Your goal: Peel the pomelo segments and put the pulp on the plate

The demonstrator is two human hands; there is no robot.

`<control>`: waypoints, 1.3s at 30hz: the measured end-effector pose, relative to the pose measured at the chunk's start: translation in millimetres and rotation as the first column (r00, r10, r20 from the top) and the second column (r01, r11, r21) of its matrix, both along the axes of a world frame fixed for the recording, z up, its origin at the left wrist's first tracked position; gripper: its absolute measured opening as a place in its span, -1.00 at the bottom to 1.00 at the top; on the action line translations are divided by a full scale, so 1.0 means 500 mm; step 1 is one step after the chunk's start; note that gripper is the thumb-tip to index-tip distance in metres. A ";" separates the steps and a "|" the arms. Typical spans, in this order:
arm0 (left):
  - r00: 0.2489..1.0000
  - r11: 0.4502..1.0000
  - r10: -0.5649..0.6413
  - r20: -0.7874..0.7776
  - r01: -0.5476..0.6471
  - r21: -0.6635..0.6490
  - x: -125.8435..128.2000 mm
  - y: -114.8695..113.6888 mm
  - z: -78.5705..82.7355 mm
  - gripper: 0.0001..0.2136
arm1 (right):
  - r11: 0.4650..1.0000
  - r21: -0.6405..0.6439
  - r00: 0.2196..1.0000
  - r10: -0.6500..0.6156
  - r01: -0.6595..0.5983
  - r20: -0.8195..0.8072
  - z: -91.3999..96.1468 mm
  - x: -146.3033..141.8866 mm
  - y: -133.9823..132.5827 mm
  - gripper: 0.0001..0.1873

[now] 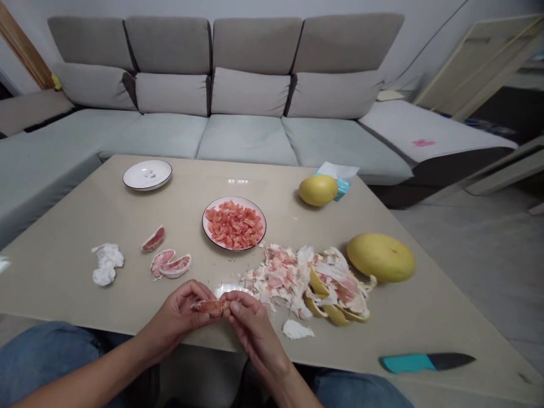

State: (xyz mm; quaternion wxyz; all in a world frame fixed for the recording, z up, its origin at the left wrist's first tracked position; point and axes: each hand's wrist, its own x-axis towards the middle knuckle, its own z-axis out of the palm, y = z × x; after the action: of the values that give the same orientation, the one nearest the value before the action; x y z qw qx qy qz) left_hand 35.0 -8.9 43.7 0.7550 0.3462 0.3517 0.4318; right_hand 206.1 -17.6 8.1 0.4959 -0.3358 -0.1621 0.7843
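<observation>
Between my two hands, at the table's near edge, is a pomelo segment (209,306) with red flesh showing. My left hand (185,309) is closed around its left end. The fingers of my right hand (249,317) pinch its right end. Just beyond my left hand lie several pomelo segments (175,266) with pale skin on them. Farther off, a dark-rimmed plate (205,229) bears a heap of red pomelo flesh (234,225). To the right of my right hand spreads a pile of peeled membrane and rind (293,277).
A knife (408,362) with a teal handle lies near the right front. Two whole yellow pomelos (380,258) sit at the right, the farther beside a blue tissue pack (342,188). Crumpled tissue (107,264) and a white plate (147,165) are at the left. A sofa (242,136) stands behind.
</observation>
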 end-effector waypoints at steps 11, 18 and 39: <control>0.993 0.984 -0.085 0.087 0.098 -0.150 -0.022 -0.002 -0.014 -0.85 | 0.998 -0.042 0.991 0.031 -0.037 -0.128 0.012 0.002 0.003 -0.74; 0.973 0.968 -0.192 0.126 0.209 -0.137 -0.025 0.000 -0.018 -0.78 | 0.998 -0.041 0.986 0.032 -0.040 -0.165 0.005 0.005 0.002 -0.74; 0.902 0.962 -0.268 -0.338 0.266 -0.054 -0.017 0.006 -0.008 -0.77 | 0.989 0.128 0.988 0.057 -0.075 0.143 0.008 0.004 0.001 -0.76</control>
State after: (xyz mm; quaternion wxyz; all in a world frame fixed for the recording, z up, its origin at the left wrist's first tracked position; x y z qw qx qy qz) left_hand 26.6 -5.7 39.7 0.7354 0.4584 0.4283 0.2563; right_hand 208.3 -17.2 12.0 0.4783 -0.3503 -0.2592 0.7624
